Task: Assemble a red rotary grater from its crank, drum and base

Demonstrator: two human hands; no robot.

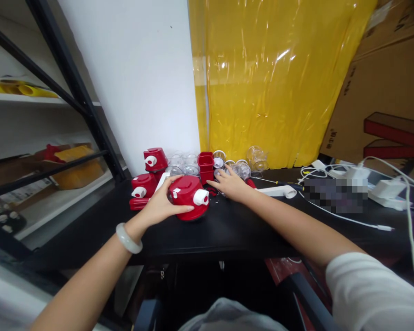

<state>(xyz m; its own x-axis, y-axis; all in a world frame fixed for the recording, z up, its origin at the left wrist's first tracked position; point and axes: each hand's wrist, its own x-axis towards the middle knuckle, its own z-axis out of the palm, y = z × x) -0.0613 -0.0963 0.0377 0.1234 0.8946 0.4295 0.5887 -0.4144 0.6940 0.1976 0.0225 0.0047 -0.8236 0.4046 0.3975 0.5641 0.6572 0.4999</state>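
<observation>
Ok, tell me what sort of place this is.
Probably a workshop or storeroom: red plastic parts on a black table, open shelves, large printed cardboard.

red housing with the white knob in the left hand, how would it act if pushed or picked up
The red housing looks like rigid moulded plastic, so it should stay stiff. Its smooth, rounded sides may feel slippery to the left hand. Its flared lower rim suggests sliding rather than tipping.
</observation>
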